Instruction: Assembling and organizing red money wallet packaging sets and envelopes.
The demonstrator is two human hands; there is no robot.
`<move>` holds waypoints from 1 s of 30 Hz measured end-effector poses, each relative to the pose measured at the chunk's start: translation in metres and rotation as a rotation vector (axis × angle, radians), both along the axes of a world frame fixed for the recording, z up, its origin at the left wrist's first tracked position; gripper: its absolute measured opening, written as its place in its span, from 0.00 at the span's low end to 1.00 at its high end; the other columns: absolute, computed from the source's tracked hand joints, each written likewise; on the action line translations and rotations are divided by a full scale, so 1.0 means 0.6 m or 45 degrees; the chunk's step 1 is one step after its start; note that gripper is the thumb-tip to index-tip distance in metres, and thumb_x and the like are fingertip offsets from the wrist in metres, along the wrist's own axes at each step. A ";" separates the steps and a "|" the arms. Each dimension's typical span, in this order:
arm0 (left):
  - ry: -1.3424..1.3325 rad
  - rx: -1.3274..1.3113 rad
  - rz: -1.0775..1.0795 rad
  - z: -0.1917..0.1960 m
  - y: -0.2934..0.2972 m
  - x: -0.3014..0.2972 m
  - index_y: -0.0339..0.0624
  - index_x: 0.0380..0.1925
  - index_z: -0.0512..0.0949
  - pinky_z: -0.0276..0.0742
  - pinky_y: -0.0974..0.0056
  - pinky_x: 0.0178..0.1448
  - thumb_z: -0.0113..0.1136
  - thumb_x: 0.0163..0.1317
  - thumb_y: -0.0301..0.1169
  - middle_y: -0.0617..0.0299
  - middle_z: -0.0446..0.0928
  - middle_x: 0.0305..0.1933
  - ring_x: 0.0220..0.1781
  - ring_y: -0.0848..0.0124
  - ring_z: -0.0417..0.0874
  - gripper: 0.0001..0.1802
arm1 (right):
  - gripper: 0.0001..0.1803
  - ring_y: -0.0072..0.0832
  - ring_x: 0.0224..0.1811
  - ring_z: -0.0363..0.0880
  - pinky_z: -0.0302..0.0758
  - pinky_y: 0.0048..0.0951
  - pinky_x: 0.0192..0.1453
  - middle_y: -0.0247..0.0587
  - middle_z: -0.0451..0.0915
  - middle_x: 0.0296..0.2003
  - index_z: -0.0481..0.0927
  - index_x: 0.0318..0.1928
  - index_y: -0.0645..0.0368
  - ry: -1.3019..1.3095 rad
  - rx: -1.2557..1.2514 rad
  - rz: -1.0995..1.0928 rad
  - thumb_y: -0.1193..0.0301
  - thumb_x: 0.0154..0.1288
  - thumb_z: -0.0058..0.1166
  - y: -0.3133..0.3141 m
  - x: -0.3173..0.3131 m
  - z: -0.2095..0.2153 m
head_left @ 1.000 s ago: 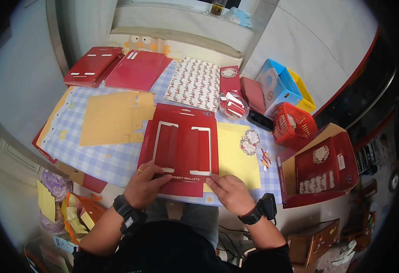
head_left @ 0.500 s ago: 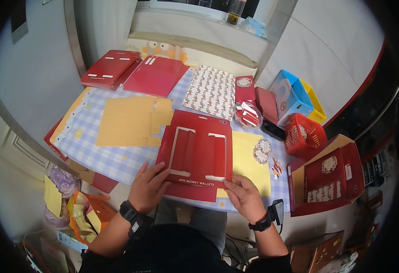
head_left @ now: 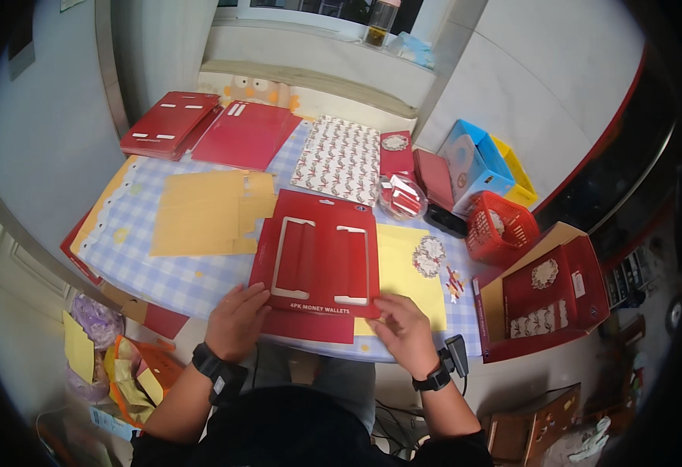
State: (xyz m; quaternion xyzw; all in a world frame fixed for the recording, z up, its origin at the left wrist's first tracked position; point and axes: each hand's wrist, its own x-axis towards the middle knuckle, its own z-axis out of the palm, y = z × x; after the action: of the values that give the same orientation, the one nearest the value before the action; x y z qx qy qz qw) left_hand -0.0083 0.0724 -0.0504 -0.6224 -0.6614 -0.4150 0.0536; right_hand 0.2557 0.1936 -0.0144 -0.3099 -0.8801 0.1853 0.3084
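Observation:
A red packaging card [head_left: 325, 257] with white-edged cut-out flaps lies in front of me at the table's near edge. At its lower left corner, my left hand [head_left: 236, 323] has its fingers closed on the edge. My right hand [head_left: 403, 331] pinches the lower right corner between thumb and fingers. Another red sheet [head_left: 310, 328] sticks out from under the card toward me. Beneath the card's right side shows a yellow sheet [head_left: 411, 292], with an ornate patterned label [head_left: 428, 256] on it. Tan paper pieces [head_left: 197, 214] lie to the left.
Stacks of red cards [head_left: 171, 124] and a patterned sheet [head_left: 337, 159] lie at the back. Rightward are a clear tub [head_left: 402, 196] of red pieces, a black object [head_left: 445, 221], a red basket [head_left: 503, 227], a blue box [head_left: 473, 165] and an open red carton [head_left: 539, 296].
The whole view has shifted slightly, so the table appears further left. Both hands stay at the card's lower corners, and the card has barely moved on the table.

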 end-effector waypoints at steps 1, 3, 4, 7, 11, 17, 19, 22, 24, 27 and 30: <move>-0.017 -0.002 0.023 0.001 -0.001 -0.001 0.40 0.41 0.79 0.73 0.54 0.59 0.65 0.51 0.26 0.52 0.78 0.49 0.51 0.57 0.79 0.15 | 0.17 0.27 0.36 0.78 0.77 0.24 0.39 0.44 0.78 0.42 0.78 0.48 0.64 0.131 -0.374 -0.083 0.78 0.57 0.60 0.003 0.004 -0.003; -0.078 -0.023 0.014 0.005 0.000 0.007 0.40 0.44 0.78 0.66 0.49 0.64 0.66 0.50 0.29 0.50 0.77 0.50 0.56 0.53 0.75 0.19 | 0.19 0.23 0.36 0.78 0.76 0.22 0.40 0.42 0.78 0.42 0.75 0.51 0.66 0.267 -0.741 -0.177 0.77 0.58 0.60 0.011 0.009 -0.009; 0.014 -0.063 0.096 0.018 0.002 0.013 0.40 0.46 0.77 0.60 0.46 0.66 0.67 0.49 0.31 0.50 0.77 0.51 0.58 0.52 0.72 0.22 | 0.20 0.20 0.37 0.77 0.75 0.20 0.40 0.40 0.78 0.43 0.73 0.53 0.68 0.342 -0.857 -0.187 0.76 0.60 0.59 0.020 0.009 -0.010; 0.075 -0.134 0.146 0.017 0.009 0.019 0.41 0.50 0.75 0.51 0.42 0.69 0.67 0.48 0.34 0.49 0.76 0.52 0.62 0.49 0.68 0.27 | 0.24 0.16 0.37 0.74 0.72 0.18 0.42 0.35 0.77 0.43 0.70 0.56 0.69 0.495 -1.089 -0.188 0.73 0.62 0.58 0.036 0.000 0.002; 0.008 -0.186 0.123 0.032 0.000 0.030 0.41 0.51 0.74 0.47 0.41 0.70 0.67 0.48 0.34 0.48 0.75 0.54 0.63 0.50 0.67 0.28 | 0.25 0.15 0.35 0.70 0.70 0.17 0.41 0.32 0.76 0.41 0.69 0.58 0.69 0.455 -1.180 -0.165 0.71 0.62 0.58 0.048 -0.004 0.003; -0.435 -0.016 0.062 0.031 0.003 0.034 0.38 0.48 0.76 0.63 0.51 0.65 0.66 0.50 0.28 0.48 0.74 0.55 0.58 0.51 0.73 0.23 | 0.22 0.14 0.34 0.73 0.71 0.16 0.40 0.33 0.78 0.41 0.69 0.58 0.64 0.376 -1.460 -0.173 0.72 0.65 0.54 0.062 -0.011 0.022; -0.487 0.033 0.042 0.043 0.004 0.038 0.37 0.47 0.76 0.67 0.54 0.62 0.66 0.50 0.27 0.48 0.74 0.54 0.57 0.52 0.74 0.22 | 0.20 0.19 0.37 0.78 0.75 0.19 0.40 0.38 0.79 0.43 0.69 0.58 0.63 0.701 -1.598 -0.021 0.75 0.66 0.51 0.056 -0.018 0.022; -0.491 0.115 -0.039 0.043 0.000 0.027 0.35 0.49 0.75 0.72 0.57 0.58 0.65 0.50 0.25 0.47 0.71 0.56 0.57 0.53 0.75 0.23 | 0.18 0.24 0.39 0.80 0.79 0.20 0.36 0.42 0.79 0.44 0.68 0.57 0.63 0.967 -1.692 0.095 0.78 0.66 0.48 0.050 -0.010 0.014; -0.439 0.151 -0.098 0.044 -0.006 0.029 0.35 0.52 0.73 0.73 0.58 0.57 0.65 0.51 0.24 0.46 0.69 0.59 0.58 0.53 0.74 0.25 | 0.19 0.23 0.38 0.81 0.79 0.19 0.33 0.44 0.79 0.44 0.66 0.57 0.62 1.046 -1.713 0.142 0.79 0.66 0.48 0.037 -0.015 0.024; -1.444 0.492 -0.413 0.056 -0.004 0.047 0.33 0.59 0.65 0.69 0.58 0.62 0.63 0.53 0.22 0.45 0.62 0.65 0.63 0.54 0.69 0.32 | 0.22 0.23 0.37 0.82 0.81 0.19 0.32 0.45 0.80 0.44 0.64 0.59 0.62 1.135 -1.709 0.214 0.80 0.66 0.48 0.015 -0.028 0.047; -0.730 0.458 -0.335 0.072 -0.005 0.028 0.32 0.62 0.60 0.59 0.57 0.69 0.61 0.53 0.19 0.41 0.55 0.69 0.70 0.54 0.59 0.34 | 0.28 0.24 0.34 0.82 0.82 0.19 0.28 0.46 0.79 0.44 0.60 0.63 0.63 1.189 -1.680 0.209 0.79 0.64 0.51 -0.003 -0.037 0.059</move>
State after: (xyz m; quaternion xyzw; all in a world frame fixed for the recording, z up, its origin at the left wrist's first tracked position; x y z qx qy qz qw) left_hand 0.0085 0.0695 -0.0071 -0.5410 -0.4802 -0.6859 -0.0793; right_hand 0.2338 0.1920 0.0210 -0.2530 -0.3900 0.7983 0.3830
